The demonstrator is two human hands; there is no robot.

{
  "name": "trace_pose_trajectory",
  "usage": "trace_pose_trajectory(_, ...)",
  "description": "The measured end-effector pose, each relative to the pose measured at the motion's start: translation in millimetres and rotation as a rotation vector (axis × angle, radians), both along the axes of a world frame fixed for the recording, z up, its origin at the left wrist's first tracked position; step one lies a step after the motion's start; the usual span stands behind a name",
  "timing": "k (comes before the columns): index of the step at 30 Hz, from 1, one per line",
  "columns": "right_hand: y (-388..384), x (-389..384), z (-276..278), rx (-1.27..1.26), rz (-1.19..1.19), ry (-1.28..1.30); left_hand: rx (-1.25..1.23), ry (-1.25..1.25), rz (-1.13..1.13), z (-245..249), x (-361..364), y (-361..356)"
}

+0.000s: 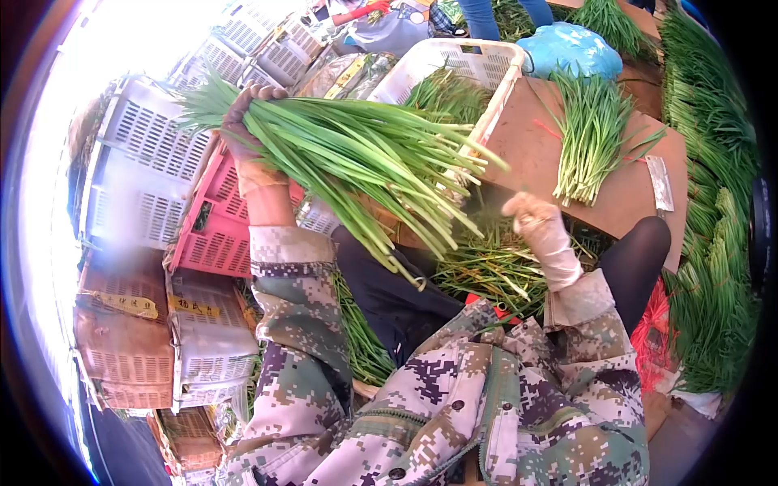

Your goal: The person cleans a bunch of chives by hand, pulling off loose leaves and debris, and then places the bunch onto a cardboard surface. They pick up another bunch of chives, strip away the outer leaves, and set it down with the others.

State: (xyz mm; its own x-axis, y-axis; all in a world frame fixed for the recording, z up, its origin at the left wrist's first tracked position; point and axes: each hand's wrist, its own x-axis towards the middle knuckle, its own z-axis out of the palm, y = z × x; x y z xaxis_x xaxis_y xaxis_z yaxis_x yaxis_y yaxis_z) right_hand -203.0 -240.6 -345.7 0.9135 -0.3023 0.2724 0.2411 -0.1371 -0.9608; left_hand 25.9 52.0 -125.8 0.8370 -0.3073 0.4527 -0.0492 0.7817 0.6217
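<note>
My left hand (245, 134), raised at the left, is closed around the leafy end of a bunch of garlic chives (356, 154). Their pale stem ends fan out loosely to the right and downward. My right hand (536, 223), in a thin pale glove, is closed with its fingers curled, just right of the stem ends and apart from them. Whatever it may hold is hidden. Below lie loose chive stalks and trimmings (498, 271) between my knees. A second bunch of chives (590, 138) rests on a brown board (519, 121), a red strand beside it.
A white plastic crate (519, 61) with greens stands behind the board. White crates (154, 134) and a pink crate (219, 215) are stacked at left. Chives (713, 202) are heaped along the right, near red strings (655, 332). A blue bag (571, 50) and other people are at the back.
</note>
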Motion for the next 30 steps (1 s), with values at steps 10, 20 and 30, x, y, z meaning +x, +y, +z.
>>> trace_pose_trajectory(10, 28.9, -8.3, 61.9, 0.186, 0.047, 0.174, 0.025, 0.050, 0.170, 2.4, 2.4, 21.3)
trace_pose_trajectory(20, 35.3, 12.6, 78.7, -0.626, -0.466, -0.474, -0.022, 0.121, 0.110, 0.6, -7.3, 7.2)
trace_pose_trajectory(30, 51.7, 60.7, 111.2, -0.725, -0.466, -0.469, 0.000, -0.029, 0.069, 9.6, -16.0, -5.0)
